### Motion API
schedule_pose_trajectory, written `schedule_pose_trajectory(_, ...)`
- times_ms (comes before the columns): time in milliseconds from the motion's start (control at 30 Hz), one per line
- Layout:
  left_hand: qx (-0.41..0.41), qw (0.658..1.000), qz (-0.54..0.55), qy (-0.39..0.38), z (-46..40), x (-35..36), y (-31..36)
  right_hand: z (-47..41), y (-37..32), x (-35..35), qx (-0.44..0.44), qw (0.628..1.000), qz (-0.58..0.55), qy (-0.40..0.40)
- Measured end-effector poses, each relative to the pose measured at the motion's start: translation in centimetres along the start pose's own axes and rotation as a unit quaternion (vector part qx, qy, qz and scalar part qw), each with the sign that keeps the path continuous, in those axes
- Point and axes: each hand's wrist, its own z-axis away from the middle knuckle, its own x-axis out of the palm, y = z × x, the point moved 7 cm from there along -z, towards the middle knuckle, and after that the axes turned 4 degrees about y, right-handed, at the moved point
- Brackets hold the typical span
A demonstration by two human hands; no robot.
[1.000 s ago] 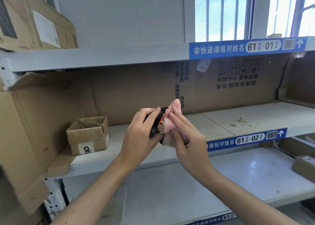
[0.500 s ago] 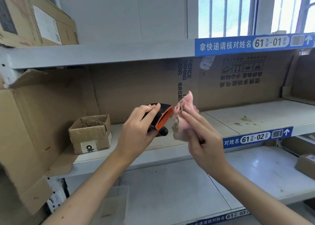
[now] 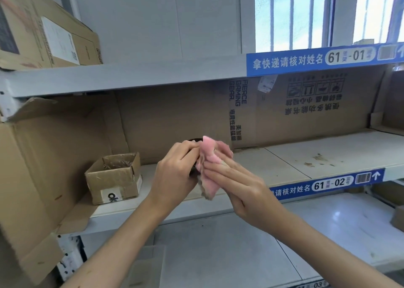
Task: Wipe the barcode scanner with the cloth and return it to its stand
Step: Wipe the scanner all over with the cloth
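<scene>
Before the middle shelf (image 3: 284,163) | left hand (image 3: 175,174) grips rigid, light-looking barcode scanner (image 3: 195,140) | right hand (image 3: 238,187) presses soft cloth (image 3: 208,156) on it.

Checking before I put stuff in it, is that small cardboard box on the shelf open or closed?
Open: the small cardboard box has its top flaps up, showing a plastic liner inside.
</scene>
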Motion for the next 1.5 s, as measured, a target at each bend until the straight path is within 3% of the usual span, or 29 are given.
schedule_pose_trajectory(100, -0.022, 1.0, 0.017, 0.006, -0.7, 0.5, -0.4, 1.9, 0.9, -0.7, 0.009, 1.0, -0.02, 0.019)
schedule_pose_trajectory(267, -0.029, 0.999, 0.026, -0.001, -2.2, 2.2, 0.2, 2.0, 4.8, -3.2, 0.09, 0.988, -0.031, 0.124)
schedule_pose_trajectory(433, -0.048, 0.998, 0.042, 0.015, -3.6, 4.0, 1.7, 0.8, 6.5, -2.2, 0.087, 0.992, -0.017, 0.085)
schedule_pose_trajectory(700, -0.05, 0.998, 0.038, 0.028, -5.0, 4.4, 2.0, 3.3, 6.4, -2.5, -0.038, 0.999, -0.007, -0.022)
schedule_pose_trajectory(900, -0.053, 0.998, 0.029, 0.017, -5.6, 5.1, 3.2, 2.8, 8.2, -6.7, 0.072, 0.987, -0.039, 0.137)
schedule_pose_trajectory(1167, -0.059, 0.997, 0.016, 0.038, -5.6, 5.8, 5.7, 2.1, 7.4, -6.4, 0.034, 0.998, 0.031, 0.045)
schedule_pose_trajectory(1300, -0.058, 0.998, 0.012, 0.029, -4.9, 5.7, 6.0, 3.4, 7.2, -7.3, 0.012, 0.998, -0.053, -0.015)
schedule_pose_trajectory(1500, -0.062, 0.998, 0.019, 0.012, -5.2, 5.6, 7.1, 4.6, 8.2, -10.0, 0.095, 0.986, -0.085, 0.104)
